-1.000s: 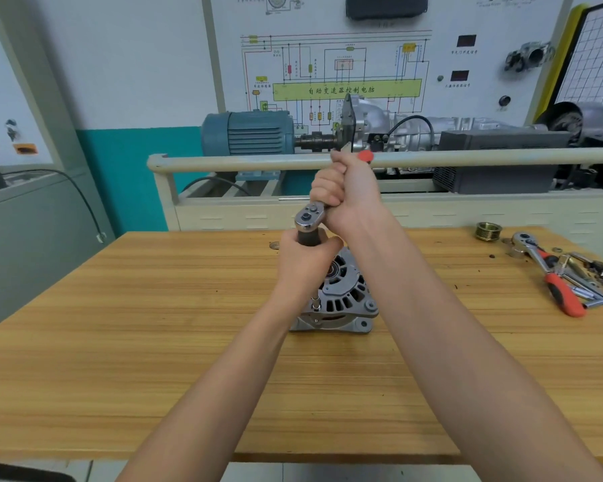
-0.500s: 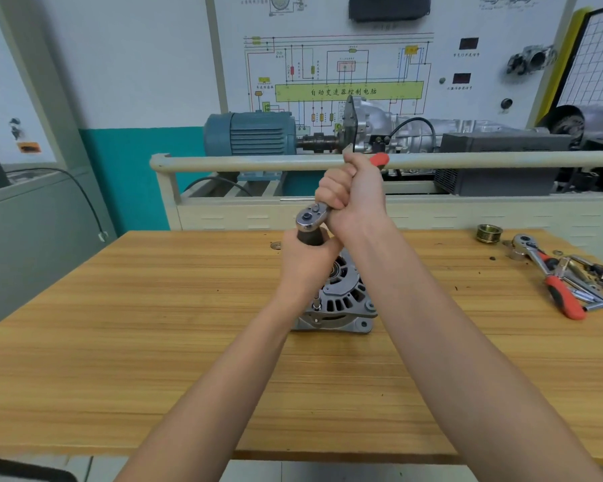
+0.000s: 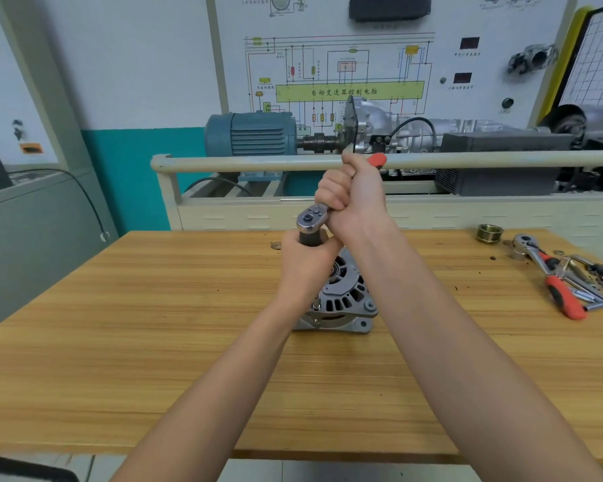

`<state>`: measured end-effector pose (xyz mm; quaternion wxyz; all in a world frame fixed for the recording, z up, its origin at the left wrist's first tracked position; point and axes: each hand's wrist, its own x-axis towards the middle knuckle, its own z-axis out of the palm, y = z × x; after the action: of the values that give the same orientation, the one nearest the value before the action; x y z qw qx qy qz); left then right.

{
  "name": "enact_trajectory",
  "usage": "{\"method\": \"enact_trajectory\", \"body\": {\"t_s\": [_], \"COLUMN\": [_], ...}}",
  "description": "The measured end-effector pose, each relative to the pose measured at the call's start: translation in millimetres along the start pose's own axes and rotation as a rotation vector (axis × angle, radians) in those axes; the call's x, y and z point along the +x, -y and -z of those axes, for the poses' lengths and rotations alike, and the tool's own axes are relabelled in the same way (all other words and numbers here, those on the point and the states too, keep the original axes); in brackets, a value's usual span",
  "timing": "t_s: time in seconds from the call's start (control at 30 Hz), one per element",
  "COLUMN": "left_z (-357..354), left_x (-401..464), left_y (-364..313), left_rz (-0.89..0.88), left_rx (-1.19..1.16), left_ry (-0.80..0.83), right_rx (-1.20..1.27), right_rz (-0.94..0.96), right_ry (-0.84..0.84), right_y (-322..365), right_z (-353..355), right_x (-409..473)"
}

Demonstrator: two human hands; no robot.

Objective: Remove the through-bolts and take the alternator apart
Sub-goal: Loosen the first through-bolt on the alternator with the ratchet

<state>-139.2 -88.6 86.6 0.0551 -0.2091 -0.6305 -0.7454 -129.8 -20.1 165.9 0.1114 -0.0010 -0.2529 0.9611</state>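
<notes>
- An alternator (image 3: pixel 342 297) stood on its end near the middle of a wooden bench (image 3: pixel 154 342), its vented housing facing up.
- The left hand (image 3: pixel 307 269) was wrapped in a tight grip around the dark socket extension (image 3: pixel 310 238) that rose from the near left rim of the housing, where a through-bolt likely sat; the bolt head itself was hidden.
- The right hand (image 3: pixel 354 200) held a closed grip on the red-handled ratchet (image 3: pixel 312 217), its handle tip (image 3: pixel 376 159) poking out past the fist.
- Nothing clamped the alternator, so a hard pull could, in my judgement, spin or tip it on the bench.
- If the extension leaned, the socket might slip off and round the bolt head.
- A pulley (image 3: pixel 489 233), a second ratchet (image 3: pixel 536 259) and loose parts lay well apart at the far right.
</notes>
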Motion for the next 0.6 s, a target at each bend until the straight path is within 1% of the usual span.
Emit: {"method": "enact_trajectory", "body": {"t_s": [0.03,0.1,0.13,0.2,0.23,0.27,0.3,0.33,0.37,0.43,0.47,0.5,0.53,0.57,0.6], "left_z": [-1.5,-2.3,-1.0,5.2,8.8,11.7,13.4,12.4,9.3,0.5,-3.5,-5.0,-3.8,0.3,5.5], "left_x": [-1.6,-5.2,-5.9,-3.4,-0.3,3.0,5.9,8.3,9.8,9.7,8.1,6.8,6.9,7.3,7.1], "left_y": [2.0,4.9,4.0,-2.1,-5.3,-7.7,-8.5,-7.9,-6.2,-1.9,-1.2,0.1,2.3,3.9,2.8], "left_rz": [-0.022,-0.059,-0.070,-0.063,-0.042,-0.016,0.004,0.020,0.037,0.067,0.071,0.066,0.049,0.024,-0.005], "left_rx": [0.008,0.101,0.164,0.279,0.306,0.311,0.302,0.277,0.232,0.122,0.084,0.076,0.095,0.134,0.183], "left_ry": [-0.001,0.083,0.171,0.425,0.561,0.663,0.701,0.665,0.562,0.283,0.185,0.140,0.148,0.212,0.332], "right_rx": [-0.010,-0.054,-0.072,-0.093,-0.108,-0.118,-0.107,-0.067,-0.010,0.094,0.114,0.112,0.092,0.055,0.003], "right_rz": [-0.028,-0.211,-0.316,-0.466,-0.500,-0.505,-0.473,-0.402,-0.294,-0.067,0.000,0.024,0.004,-0.059,-0.155], "right_ry": [0.022,0.143,0.206,0.280,0.292,0.286,0.258,0.208,0.142,0.017,-0.017,-0.030,-0.017,0.024,0.088], "right_y": [1.5,8.3,12.7,19.9,21.4,21.4,20.6,19.2,17.7,14.4,13.0,12.7,13.4,14.8,16.1], "right_z": [0.6,2.3,3.9,7.6,8.6,9.0,9.3,9.2,9.6,10.8,10.9,10.5,10.0,9.4,8.8], "right_x": [-0.5,-1.6,-1.2,0.6,0.6,-0.1,-0.7,-0.7,-0.1,1.9,1.8,1.3,0.6,-0.4,-1.0]}}
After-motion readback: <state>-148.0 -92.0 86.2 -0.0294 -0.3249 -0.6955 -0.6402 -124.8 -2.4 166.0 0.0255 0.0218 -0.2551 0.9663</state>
